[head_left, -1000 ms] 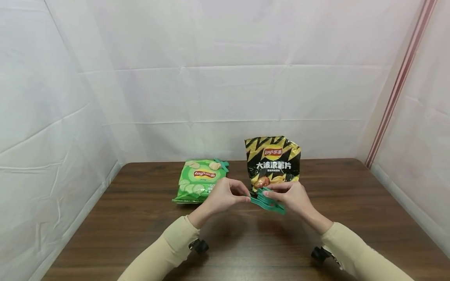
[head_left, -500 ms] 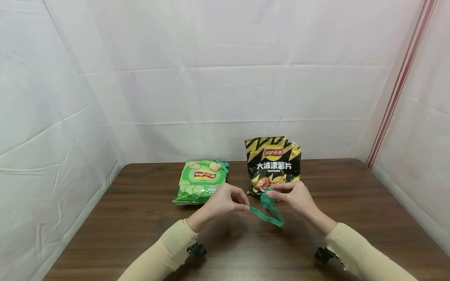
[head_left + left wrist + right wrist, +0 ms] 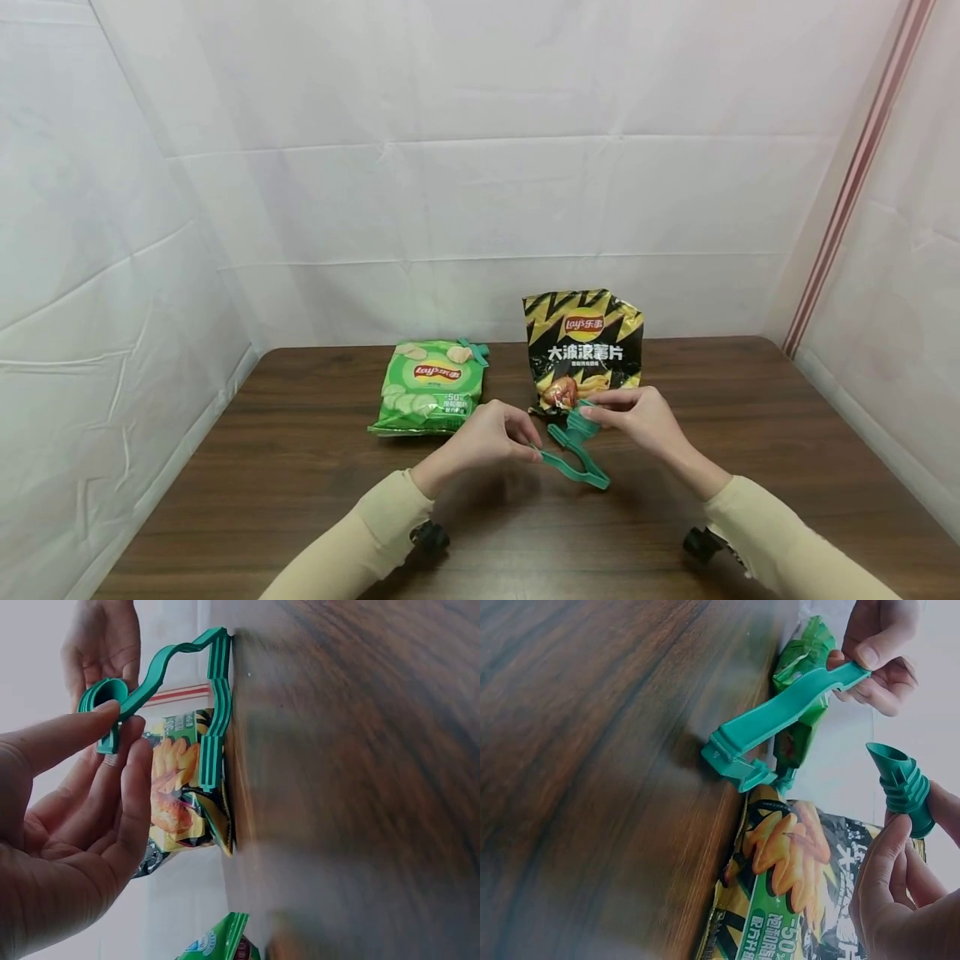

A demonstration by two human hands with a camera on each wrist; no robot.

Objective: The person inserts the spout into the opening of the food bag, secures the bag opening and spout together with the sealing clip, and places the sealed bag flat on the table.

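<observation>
My left hand [image 3: 487,435] pinches one end of a green hinged bag clip [image 3: 780,709] between thumb and fingers. Its two arms stand spread apart in a bent shape, with the hinge corner low over the table. Opposite it, my right hand [image 3: 647,422] holds a green ribbed spout [image 3: 905,784] by its base with the fingertips. A gap separates spout and clip in the right wrist view, though they overlap in the head view. Behind both hands, a black and yellow chip bag [image 3: 581,342] leans upright against the white backdrop.
A green chip bag [image 3: 427,392] lies at the back, left of the black one, with a small teal piece [image 3: 477,352] at its upper right corner. White sheeting [image 3: 480,200] walls the back and sides of the brown wooden table [image 3: 300,467].
The clip has unfolded: its arms lay close together near the spout and now spread wide, the hinge lower. My right hand has shifted slightly right with the spout. Both bags stay put.
</observation>
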